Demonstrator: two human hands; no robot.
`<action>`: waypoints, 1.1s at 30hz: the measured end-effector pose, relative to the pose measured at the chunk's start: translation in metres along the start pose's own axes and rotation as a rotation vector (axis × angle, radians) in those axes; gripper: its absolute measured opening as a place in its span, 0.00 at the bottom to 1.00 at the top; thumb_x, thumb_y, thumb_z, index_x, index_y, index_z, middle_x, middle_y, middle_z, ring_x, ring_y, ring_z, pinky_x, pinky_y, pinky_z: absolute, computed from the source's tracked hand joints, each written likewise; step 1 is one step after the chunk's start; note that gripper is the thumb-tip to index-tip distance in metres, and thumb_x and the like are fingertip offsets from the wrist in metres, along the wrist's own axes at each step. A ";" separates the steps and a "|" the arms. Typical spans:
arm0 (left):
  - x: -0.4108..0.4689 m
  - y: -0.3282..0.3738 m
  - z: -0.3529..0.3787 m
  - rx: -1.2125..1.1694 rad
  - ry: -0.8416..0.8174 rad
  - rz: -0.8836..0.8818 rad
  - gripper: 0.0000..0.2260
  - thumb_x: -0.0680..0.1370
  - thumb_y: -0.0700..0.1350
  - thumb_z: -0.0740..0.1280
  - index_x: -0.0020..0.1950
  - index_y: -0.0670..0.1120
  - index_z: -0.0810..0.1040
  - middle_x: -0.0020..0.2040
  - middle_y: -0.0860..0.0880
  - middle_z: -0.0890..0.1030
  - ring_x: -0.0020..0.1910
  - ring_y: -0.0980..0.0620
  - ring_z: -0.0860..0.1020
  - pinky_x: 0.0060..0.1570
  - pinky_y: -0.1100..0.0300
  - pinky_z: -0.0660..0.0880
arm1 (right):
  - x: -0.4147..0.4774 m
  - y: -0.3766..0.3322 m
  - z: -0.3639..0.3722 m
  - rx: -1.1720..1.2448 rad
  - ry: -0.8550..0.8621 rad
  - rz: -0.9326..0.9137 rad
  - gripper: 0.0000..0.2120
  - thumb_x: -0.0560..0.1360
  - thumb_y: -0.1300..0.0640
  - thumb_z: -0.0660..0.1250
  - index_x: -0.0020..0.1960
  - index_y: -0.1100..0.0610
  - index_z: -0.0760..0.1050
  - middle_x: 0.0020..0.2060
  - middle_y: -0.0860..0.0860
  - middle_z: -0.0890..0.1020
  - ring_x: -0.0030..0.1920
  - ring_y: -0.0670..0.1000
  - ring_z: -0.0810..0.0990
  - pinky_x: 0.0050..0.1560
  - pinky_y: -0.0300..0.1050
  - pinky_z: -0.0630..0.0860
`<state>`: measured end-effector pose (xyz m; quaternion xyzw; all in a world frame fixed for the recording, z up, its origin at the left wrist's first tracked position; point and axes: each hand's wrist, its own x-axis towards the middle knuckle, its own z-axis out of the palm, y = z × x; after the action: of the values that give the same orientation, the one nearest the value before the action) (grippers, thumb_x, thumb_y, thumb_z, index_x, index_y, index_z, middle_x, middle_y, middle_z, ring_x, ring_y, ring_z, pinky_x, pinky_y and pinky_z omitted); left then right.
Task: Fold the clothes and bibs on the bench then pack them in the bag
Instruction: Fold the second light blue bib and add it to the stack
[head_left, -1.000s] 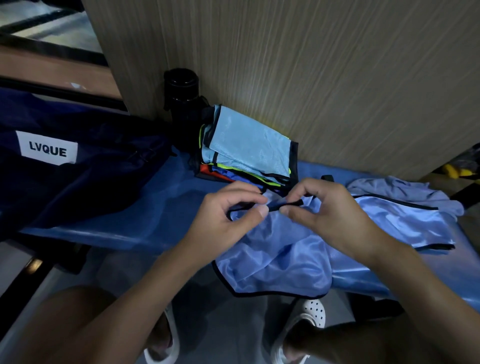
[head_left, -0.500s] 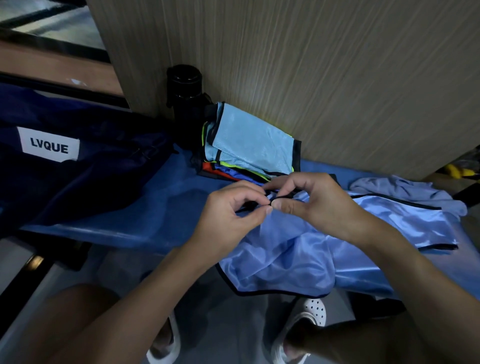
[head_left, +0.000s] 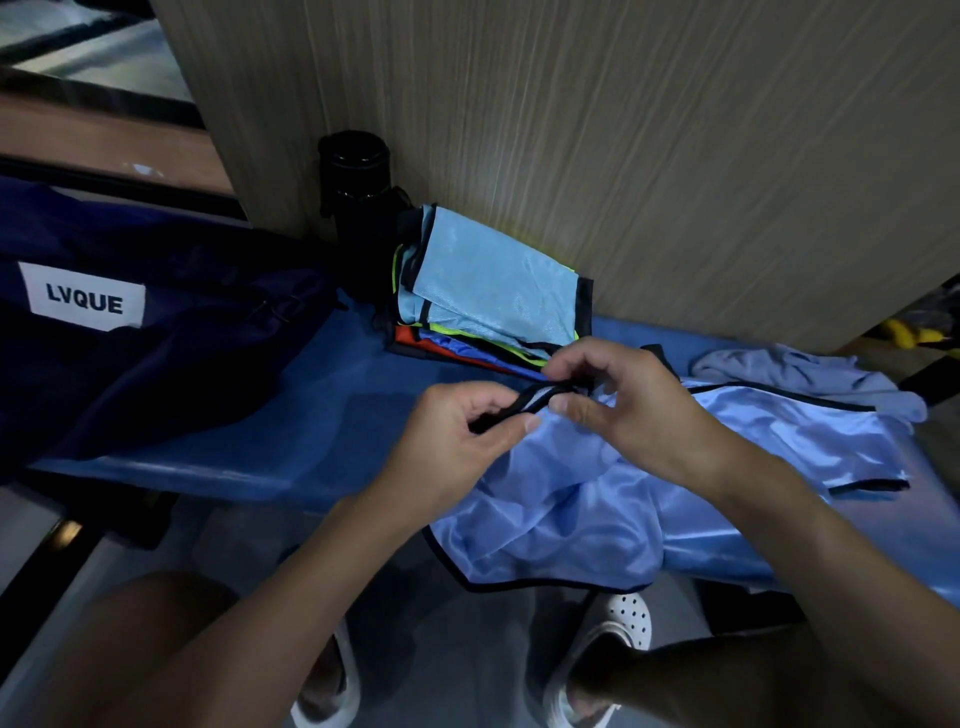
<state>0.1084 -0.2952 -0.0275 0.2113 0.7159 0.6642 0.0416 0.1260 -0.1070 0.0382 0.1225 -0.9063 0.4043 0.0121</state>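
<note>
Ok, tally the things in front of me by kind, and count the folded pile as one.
Bags: 1, the navy bag
Bottles: 1, the black bottle
Folded piles: 1, the folded pile
Loose bibs: 1, the blue bib
Other loose clothes: 1, the grey garment
Total: 5

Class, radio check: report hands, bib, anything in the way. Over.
Left hand and right hand both pinching black trim of light blue bib. Bib unfolded, draped over bench edge. Folded stack just behind hands.
</note>
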 end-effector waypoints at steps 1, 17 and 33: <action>0.000 0.000 -0.001 0.004 -0.003 -0.008 0.02 0.77 0.37 0.72 0.45 0.42 0.84 0.37 0.42 0.82 0.36 0.52 0.78 0.39 0.49 0.77 | 0.000 0.001 -0.001 -0.004 -0.014 0.018 0.09 0.75 0.64 0.71 0.53 0.55 0.78 0.45 0.40 0.80 0.46 0.33 0.77 0.49 0.26 0.69; 0.002 -0.007 0.010 0.113 0.091 0.014 0.11 0.79 0.44 0.70 0.40 0.40 0.78 0.31 0.39 0.75 0.26 0.39 0.76 0.28 0.49 0.70 | -0.039 0.028 0.005 -0.068 0.299 0.140 0.09 0.73 0.62 0.73 0.50 0.54 0.75 0.41 0.47 0.79 0.43 0.45 0.76 0.43 0.31 0.69; -0.006 -0.005 0.019 0.108 0.120 -0.004 0.09 0.79 0.43 0.70 0.40 0.41 0.79 0.32 0.36 0.76 0.29 0.37 0.74 0.31 0.42 0.72 | -0.094 0.070 0.026 -0.234 0.281 0.558 0.14 0.76 0.59 0.68 0.36 0.59 0.65 0.28 0.52 0.70 0.29 0.50 0.67 0.30 0.43 0.66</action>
<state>0.1195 -0.2797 -0.0361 0.1714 0.7524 0.6359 -0.0115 0.2032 -0.0609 -0.0419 -0.1897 -0.9346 0.2983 0.0395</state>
